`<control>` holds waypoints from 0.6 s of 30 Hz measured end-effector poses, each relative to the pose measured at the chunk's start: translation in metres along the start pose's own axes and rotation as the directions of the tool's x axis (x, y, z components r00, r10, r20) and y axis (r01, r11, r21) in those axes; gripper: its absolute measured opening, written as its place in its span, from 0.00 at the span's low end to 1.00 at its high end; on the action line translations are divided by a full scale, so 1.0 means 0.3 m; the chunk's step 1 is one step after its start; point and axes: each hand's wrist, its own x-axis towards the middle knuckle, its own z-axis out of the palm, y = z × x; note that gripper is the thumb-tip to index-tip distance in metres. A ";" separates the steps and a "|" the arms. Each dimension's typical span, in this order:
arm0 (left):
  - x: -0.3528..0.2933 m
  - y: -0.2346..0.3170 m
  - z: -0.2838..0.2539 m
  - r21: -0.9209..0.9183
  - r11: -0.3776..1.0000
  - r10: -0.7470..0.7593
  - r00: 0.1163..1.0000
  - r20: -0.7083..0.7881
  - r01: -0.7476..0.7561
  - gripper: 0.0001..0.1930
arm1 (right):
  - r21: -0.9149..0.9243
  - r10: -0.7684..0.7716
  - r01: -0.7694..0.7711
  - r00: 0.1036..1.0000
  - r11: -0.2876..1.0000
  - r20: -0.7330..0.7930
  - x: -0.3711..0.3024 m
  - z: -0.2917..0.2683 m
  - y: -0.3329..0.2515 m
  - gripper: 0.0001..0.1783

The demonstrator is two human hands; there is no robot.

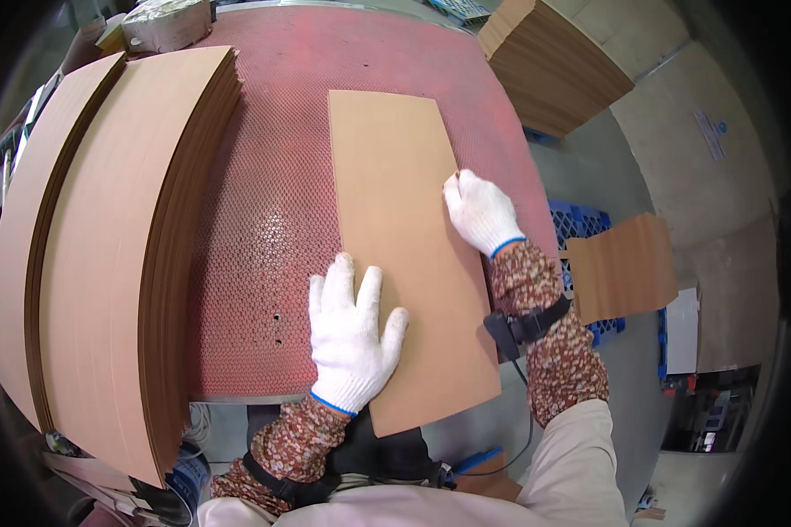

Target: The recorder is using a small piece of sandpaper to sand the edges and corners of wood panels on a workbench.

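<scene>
A long, thin tan board (404, 202) lies on the red mesh-textured tabletop, its near end jutting past the table's front edge. My left hand (350, 338), in a white knit glove, rests flat on the board's left side with its fingers spread. At the board's right edge, toward the far half, my right hand (483, 211) is closed in a matching glove. Its fingertips curl at that edge, and whatever they may hold is hidden. Patterned sleeves cover both forearms, each with a black strap.
Two tall stacks of similar boards, a nearer stack (105, 246) and an outer stack (26, 263), stand on the left. A roll of wrapped material (167, 25) sits at the far left. Right of the table (272, 176), brown board piles (554, 70) stand near blue pallets (606, 329).
</scene>
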 end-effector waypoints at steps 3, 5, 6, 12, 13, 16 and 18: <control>0.012 0.036 -0.003 -0.034 0.999 0.002 0.998 0.057 0.000 0.36 | 0.050 0.032 -0.031 0.999 0.998 -0.017 0.129 -0.010 0.033 0.24; -0.015 0.058 0.017 -0.048 0.999 0.014 0.999 0.038 -0.012 0.36 | 0.065 0.029 -0.028 1.000 0.997 -0.010 0.189 -0.021 0.059 0.25; -0.017 0.074 0.009 -0.061 0.998 0.014 0.999 0.052 -0.011 0.36 | 0.079 0.035 -0.035 0.999 0.996 0.004 0.217 -0.028 0.072 0.26; -0.053 0.158 -0.006 -0.087 0.996 0.018 0.997 0.072 -0.011 0.38 | 0.058 -0.022 0.025 0.999 0.998 -0.047 0.367 -0.044 0.125 0.26; -0.063 0.171 -0.008 -0.081 0.997 0.027 0.997 0.068 -0.021 0.39 | 0.056 -0.026 0.029 0.998 0.998 -0.049 0.385 -0.041 0.131 0.26; -0.090 0.188 -0.022 -0.097 0.995 0.024 0.998 0.058 -0.019 0.39 | 0.072 -0.039 0.042 0.999 0.997 -0.038 0.449 -0.039 0.107 0.26; -0.102 0.205 -0.028 -0.074 0.997 0.004 0.998 0.066 0.000 0.39 | 0.062 -0.050 0.051 0.999 0.997 -0.015 0.477 -0.048 0.080 0.26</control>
